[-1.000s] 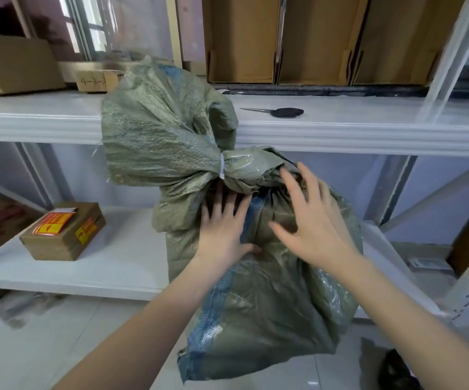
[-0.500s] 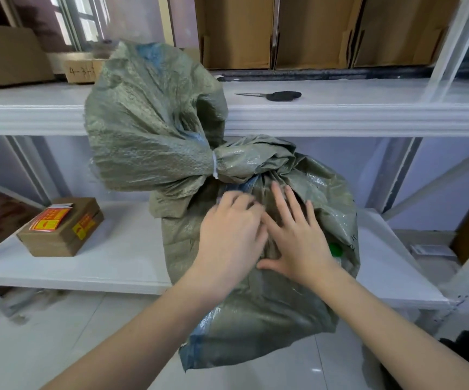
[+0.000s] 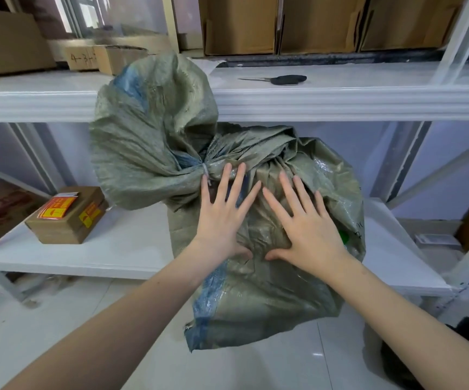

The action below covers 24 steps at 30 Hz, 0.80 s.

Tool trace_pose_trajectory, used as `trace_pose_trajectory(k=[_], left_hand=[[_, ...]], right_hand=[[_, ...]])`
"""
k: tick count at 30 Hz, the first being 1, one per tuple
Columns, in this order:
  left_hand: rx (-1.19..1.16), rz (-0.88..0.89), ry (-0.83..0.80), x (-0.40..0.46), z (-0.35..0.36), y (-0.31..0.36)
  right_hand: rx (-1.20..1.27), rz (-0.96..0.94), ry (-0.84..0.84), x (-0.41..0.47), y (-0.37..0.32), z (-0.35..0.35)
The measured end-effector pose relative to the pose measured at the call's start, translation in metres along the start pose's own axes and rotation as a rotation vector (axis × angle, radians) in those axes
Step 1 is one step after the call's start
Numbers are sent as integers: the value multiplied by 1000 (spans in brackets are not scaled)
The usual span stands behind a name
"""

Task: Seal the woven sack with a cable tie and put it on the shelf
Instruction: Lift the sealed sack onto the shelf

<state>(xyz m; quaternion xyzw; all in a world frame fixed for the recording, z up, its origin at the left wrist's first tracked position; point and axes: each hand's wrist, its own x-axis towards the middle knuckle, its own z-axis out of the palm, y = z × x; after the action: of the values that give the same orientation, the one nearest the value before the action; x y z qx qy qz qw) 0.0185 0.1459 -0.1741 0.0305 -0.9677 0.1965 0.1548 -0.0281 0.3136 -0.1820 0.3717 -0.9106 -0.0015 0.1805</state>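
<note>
Woven sack (image 3: 258, 299), olive green with a blue stripe, sits at the front edge of the lower white shelf (image 3: 120, 249) with its bottom overhanging the floor — the gathered neck, cinched by a pale cable tie (image 3: 205, 173), fans up in front of the upper shelf (image 3: 340, 99). Left hand (image 3: 222, 220) and right hand (image 3: 303, 229) press flat on the sack side by side, fingers spread and straight. A small cardboard box (image 3: 67, 218) lies left on the lower shelf — black-handled scissors (image 3: 278, 79) on the upper one.

both hands (image 3: 222, 220) (image 3: 309, 232) press flat on the tied sack (image 3: 270, 291).
</note>
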Motion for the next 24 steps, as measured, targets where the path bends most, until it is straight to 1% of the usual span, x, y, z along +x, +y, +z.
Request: trace_pose_trajectory(k=[5,9,21,24], left_hand=[[-13,-30,20,7,10,-2],[-7,-31,27,13,15,-1],[-15,-88,40,72,31,8],[-2,-101,15,88,41,8]], right_hand=[[-54,-2,-159,-28,6,16],[-60,64,-107,-16,7,26],[-115,152,-122,40,45,47],[-93,177,-129,56,48,57]])
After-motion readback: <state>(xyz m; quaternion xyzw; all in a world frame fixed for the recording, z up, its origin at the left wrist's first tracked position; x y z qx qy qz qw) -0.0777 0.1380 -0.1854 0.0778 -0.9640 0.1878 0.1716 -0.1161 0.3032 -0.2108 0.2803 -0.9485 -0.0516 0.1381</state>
